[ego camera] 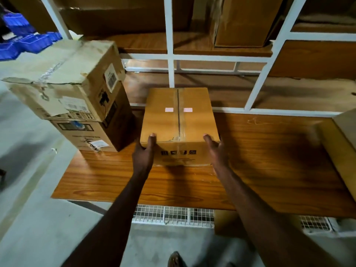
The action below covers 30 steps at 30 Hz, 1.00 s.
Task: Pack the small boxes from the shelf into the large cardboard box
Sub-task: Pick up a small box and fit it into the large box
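A sealed brown cardboard box (179, 120), taped along its top seam with two pink marks, sits on the wooden shelf board (269, 160) in front of me. My left hand (143, 151) grips its near left corner, thumb lying on the top. My right hand (215, 149) is at the near right corner, thumb over the top edge and fingers round the side. Both arms reach in from below.
Two worn cartons (77, 89) are stacked at the left end of the board, close beside the held box. A white metal shelf frame (170, 54) stands behind, with more brown cartons (244, 22) on upper shelves. Another carton's edge (342, 135) shows at right. Blue bins (23, 39) are far left.
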### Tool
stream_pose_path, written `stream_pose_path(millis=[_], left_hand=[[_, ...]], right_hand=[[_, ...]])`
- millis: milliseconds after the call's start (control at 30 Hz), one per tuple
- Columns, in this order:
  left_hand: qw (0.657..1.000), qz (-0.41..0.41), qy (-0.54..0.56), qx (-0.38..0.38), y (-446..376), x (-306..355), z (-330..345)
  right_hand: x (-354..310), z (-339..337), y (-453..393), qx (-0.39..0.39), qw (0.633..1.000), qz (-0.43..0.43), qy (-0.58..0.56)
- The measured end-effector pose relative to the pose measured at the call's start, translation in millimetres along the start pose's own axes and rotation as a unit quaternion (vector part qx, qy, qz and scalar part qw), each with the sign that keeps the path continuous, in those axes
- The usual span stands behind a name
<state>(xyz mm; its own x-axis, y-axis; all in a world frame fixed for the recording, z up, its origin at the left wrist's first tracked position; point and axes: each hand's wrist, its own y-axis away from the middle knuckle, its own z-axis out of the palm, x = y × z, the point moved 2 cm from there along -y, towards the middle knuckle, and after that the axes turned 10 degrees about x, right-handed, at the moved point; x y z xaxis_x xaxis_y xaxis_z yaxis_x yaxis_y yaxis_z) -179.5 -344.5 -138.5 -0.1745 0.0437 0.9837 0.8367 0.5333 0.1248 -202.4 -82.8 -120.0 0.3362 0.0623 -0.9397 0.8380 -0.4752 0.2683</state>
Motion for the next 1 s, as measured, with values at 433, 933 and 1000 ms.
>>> stream_pose_path(millis=[433, 933, 1000], left_hand=[[0.993, 0.045, -0.004, -0.105, 131.0, 23.7, 178.4], [0.989, 0.046, -0.019, -0.142, 211.7, -10.0, 294.1], [0.986, 0.043, -0.034, -0.159, 217.1, -26.3, 291.9]], right_hand=[[38.6, -209.1, -73.7, 0.152, 0.987, 0.034, -0.046], [90.4, -362.9, -134.8, -0.021, 0.999, -0.010, 0.039], [104.6, -363.5, -139.2, -0.050, 0.997, -0.020, 0.049]])
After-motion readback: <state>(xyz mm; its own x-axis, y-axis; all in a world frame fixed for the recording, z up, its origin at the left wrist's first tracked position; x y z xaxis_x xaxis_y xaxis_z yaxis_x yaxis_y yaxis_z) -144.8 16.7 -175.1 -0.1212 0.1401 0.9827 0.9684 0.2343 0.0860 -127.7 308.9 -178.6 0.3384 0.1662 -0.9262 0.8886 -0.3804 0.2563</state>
